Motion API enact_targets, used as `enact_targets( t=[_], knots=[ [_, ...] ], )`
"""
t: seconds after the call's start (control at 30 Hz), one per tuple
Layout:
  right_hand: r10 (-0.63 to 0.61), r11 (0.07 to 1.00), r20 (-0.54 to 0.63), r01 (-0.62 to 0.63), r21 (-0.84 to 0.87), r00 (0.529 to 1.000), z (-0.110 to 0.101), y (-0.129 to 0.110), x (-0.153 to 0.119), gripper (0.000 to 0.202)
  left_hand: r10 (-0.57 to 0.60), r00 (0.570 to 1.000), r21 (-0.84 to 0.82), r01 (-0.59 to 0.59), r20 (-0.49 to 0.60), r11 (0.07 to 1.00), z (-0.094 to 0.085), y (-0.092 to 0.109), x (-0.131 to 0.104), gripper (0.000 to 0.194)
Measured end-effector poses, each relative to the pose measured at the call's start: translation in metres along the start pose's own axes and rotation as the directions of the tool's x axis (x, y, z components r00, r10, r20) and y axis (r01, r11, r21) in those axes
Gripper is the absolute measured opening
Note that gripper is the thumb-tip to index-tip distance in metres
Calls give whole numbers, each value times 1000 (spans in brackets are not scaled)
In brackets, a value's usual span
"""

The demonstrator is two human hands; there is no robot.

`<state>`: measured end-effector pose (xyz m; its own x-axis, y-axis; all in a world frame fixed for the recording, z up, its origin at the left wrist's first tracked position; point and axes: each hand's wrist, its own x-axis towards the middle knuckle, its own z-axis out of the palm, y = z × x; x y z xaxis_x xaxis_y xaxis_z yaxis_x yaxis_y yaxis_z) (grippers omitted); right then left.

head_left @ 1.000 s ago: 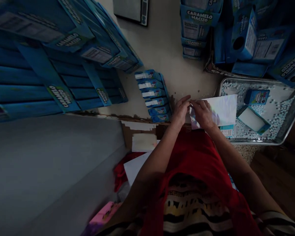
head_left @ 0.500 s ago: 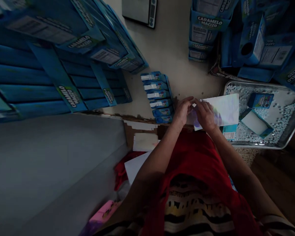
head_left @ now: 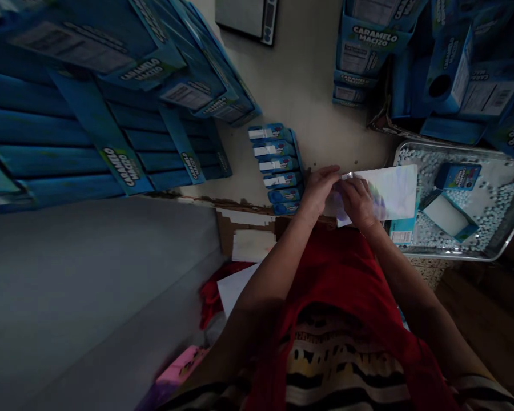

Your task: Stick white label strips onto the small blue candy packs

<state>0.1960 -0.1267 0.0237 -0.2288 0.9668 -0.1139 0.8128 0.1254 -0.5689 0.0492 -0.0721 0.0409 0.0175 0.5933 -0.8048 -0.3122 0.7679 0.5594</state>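
A pale, glossy sheet with a rainbow sheen (head_left: 394,191) lies at the table's front edge, partly over a light-blue flattened carton (head_left: 401,233). My right hand (head_left: 358,201) is on the sheet's left part, its fingers curled and closed on it. A small shiny bit (head_left: 346,176) shows at the sheet's upper left corner, by those fingertips. My left hand (head_left: 319,191) meets the right one at the fingertips. Its fingers are pressed together, and what they pinch is hidden. Just left of it stands a row of several small blue boxes (head_left: 280,165), some with white strips.
Large stacks of blue cartons (head_left: 128,142) fill the left. More blue cartons (head_left: 370,51) are at the back right. A metal tray (head_left: 494,257) at right holds small pale balls, a small blue box (head_left: 458,176) and an open box (head_left: 449,216). A scale (head_left: 242,17) sits at the back.
The shiny bit that was between both hands' fingertips now shows at the sheet's upper left corner. My hands have barely moved. The whole view has shifted slightly.
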Motion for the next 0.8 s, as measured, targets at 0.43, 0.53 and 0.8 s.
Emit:
enact_targets(
  t=[0.43,0.53,0.8],
  knots=[
    [544,614,125,-495,615,830,-100,-82,-20,27,345,939,161,-342,12,926,4,33,18,33],
    [587,370,226,-507,779,777,-112,-95,-21,30,332,943,67,-333,22,941,-12,38,-25,39],
    [563,275,323,-540,795,761,-96,-110,-27,25,-16,962,-127,52,272,991,-62,15,-81,59]
  ],
)
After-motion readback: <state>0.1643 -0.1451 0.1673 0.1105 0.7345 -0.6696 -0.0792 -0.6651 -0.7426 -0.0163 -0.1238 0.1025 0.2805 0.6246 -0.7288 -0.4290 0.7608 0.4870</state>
